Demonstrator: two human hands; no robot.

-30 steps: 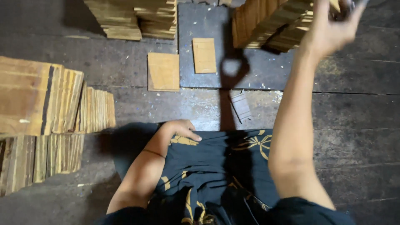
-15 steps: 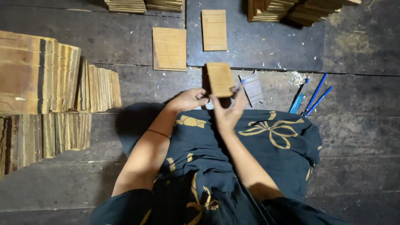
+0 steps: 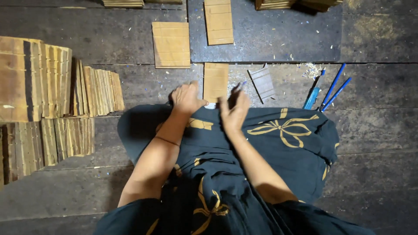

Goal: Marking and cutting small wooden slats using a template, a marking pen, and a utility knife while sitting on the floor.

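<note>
A small slatted wooden panel (image 3: 215, 81) lies flat on the plank floor, just beyond my lap in its dark cloth with a gold pattern (image 3: 278, 130). My left hand (image 3: 186, 98) sits at the panel's lower left corner. Its fingers are curled and its thumb is against the panel's near edge. My right hand (image 3: 235, 112) is just below and right of the panel. It is closed around a thin dark pen with a blue tip (image 3: 240, 85) that points up beside the panel's right edge.
Two more wooden panels (image 3: 171, 45) (image 3: 218, 21) lie further out, one on a dark sheet (image 3: 278, 39). To the right are a small grey panel (image 3: 262, 82), two blue pens (image 3: 333, 85) and a blue cutter (image 3: 311, 99). Panel stacks (image 3: 39, 78) (image 3: 65, 137) fill the left side.
A second ago my right arm reached far out to the top stacks. It came back with a panel, which now lies on the floor. My right hand has dropped below it, holding the pen.
</note>
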